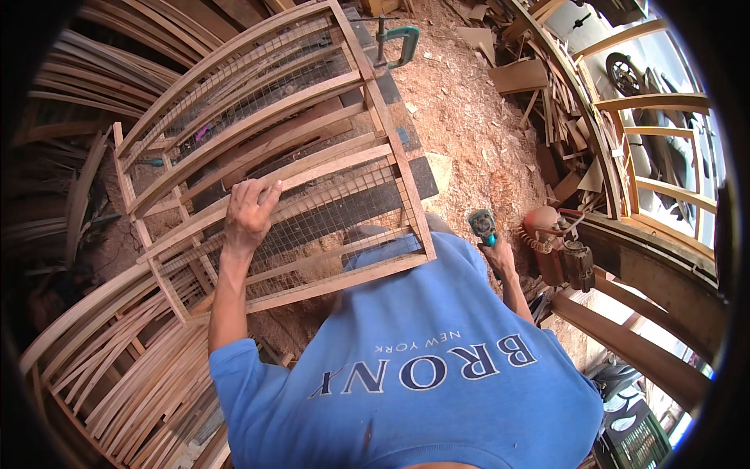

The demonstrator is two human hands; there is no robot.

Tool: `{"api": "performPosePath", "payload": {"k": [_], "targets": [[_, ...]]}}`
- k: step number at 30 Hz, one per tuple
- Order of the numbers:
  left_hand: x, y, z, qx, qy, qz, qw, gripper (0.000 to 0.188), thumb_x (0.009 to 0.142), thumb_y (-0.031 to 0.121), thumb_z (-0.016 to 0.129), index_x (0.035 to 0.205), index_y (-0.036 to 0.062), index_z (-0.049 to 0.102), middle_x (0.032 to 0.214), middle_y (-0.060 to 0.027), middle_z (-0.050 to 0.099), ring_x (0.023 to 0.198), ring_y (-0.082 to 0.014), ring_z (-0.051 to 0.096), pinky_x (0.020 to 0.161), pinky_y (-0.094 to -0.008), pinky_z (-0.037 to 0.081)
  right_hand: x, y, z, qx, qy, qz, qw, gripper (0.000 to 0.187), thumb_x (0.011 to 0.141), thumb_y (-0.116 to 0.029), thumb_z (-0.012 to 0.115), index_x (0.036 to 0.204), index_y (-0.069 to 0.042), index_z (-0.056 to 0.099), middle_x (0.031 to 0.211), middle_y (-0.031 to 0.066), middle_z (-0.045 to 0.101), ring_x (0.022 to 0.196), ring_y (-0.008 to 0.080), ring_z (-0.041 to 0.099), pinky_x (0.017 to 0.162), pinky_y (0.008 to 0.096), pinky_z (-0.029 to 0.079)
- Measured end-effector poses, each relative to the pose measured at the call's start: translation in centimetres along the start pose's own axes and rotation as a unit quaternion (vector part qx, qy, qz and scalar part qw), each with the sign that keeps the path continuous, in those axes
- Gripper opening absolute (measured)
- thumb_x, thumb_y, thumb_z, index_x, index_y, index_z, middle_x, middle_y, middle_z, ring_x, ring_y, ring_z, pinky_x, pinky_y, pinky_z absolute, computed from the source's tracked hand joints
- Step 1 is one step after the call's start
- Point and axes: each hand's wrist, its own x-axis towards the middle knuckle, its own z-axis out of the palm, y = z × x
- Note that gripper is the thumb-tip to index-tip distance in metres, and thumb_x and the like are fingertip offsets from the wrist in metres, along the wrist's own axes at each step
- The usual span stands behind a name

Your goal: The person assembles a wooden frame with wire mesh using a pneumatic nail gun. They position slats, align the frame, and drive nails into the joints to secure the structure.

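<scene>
A wooden frame (373, 102) with slats and square wire mesh lies across a dark workbench in front of me, reaching to my blue shirt. My left hand (251, 209) is closed over one of its middle crosswise rails, fingers bent on the wood. Off to the right of the frame, low above the floor, my right hand (498, 254) grips a teal and black power tool (483, 224) by its handle. The tool's exact kind is hard to make out, and it stands apart from the frame.
A teal clamp (404, 47) sits at the bench's far edge. Wood shavings (469, 133) cover the floor. Long thin wood strips (148, 375) are stacked at left. A red machine (547, 234) with a coiled hose stands right of the tool; wood offcuts (555, 117) are piled beyond.
</scene>
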Motion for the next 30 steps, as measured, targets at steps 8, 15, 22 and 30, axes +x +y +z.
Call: {"api": "performPosePath", "payload": {"k": [8,15,22,30], "targets": [[-0.4,0.1,1.4,-0.001,0.006,-0.02,1.0,0.053,0.079,-0.007,0.067,0.128,0.0128,0.074,0.11,-0.0071,0.065,0.102,-0.0266,0.06,0.088,-0.041,0.051,-2.9,-1.0,1.3,0.04,0.016,0.023,0.999,0.059,0.08,-0.034,0.077,0.126,-0.001,0.061,0.107,0.0289,0.073,0.104,0.0454,0.07,0.089,0.0511,0.053],[-0.7,1.1,1.0,-0.017,-0.012,-0.054,0.998,0.059,0.083,-0.008,0.062,0.135,0.0171,0.072,0.109,-0.0088,0.063,0.1,-0.0277,0.058,0.089,-0.0415,0.05,-4.4,-2.2,4.5,0.054,-0.007,0.029,0.998,0.059,0.079,-0.035,0.079,0.124,0.0,0.062,0.107,0.0301,0.073,0.104,0.0461,0.069,0.09,0.0512,0.053],[-1.2,-0.4,1.2,-0.031,-0.017,-0.032,0.999,0.057,0.083,-0.008,0.062,0.134,0.0166,0.072,0.105,-0.0083,0.064,0.099,-0.0272,0.058,0.086,-0.0409,0.049,-5.3,-3.6,6.3,0.021,-0.016,0.02,0.999,0.062,0.078,-0.04,0.08,0.123,-0.002,0.061,0.105,0.0321,0.072,0.103,0.0484,0.069,0.088,0.0526,0.053],[-0.5,-0.6,1.9,-0.007,-0.033,-0.02,0.999,0.058,0.081,-0.006,0.066,0.134,0.0165,0.071,0.104,-0.0059,0.064,0.095,-0.0235,0.057,0.081,-0.0368,0.049,-5.3,-4.1,6.6,0.057,-0.012,0.019,0.998,0.062,0.078,-0.039,0.08,0.123,-0.001,0.062,0.104,0.0316,0.072,0.102,0.0468,0.07,0.087,0.0518,0.053]]}}
